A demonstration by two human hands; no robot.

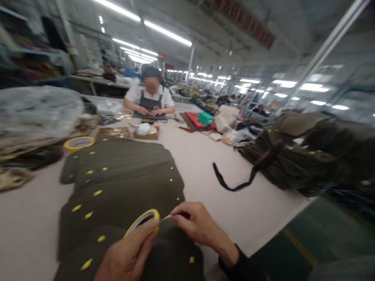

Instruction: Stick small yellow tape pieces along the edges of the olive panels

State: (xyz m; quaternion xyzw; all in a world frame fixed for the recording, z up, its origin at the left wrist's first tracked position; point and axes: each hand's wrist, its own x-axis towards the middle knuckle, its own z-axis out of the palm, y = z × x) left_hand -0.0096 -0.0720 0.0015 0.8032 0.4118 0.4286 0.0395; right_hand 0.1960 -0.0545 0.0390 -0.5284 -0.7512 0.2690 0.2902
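My left hand (pixel 130 248) is closed around a roll of yellow tape (pixel 155 214), its thumb and fingers on the near side of the ring. A thin pale strip of tape (pixel 166 217) stretches from the roll to my right hand (pixel 197 224), which pinches its end between thumb and fingertips. Beneath both hands lie overlapping dark olive fabric pieces (pixel 123 199). Small yellow tape bits (pixel 97 193) dot the cloth, mostly along its left side, and one yellow bit (pixel 191 260) sits near the lower right. A few tiny shiny spots show along the right edge.
Another yellow tape roll (pixel 79 143) lies beyond the cloth at left. Small boxes (pixel 146 134) stand farther back, before a seated co-worker (pixel 150 93). A black strap (pixel 234 189) crosses the table toward stacked dark fabric (pixel 293 164). Plastic-wrapped goods (pixel 38 113) crowd the left.
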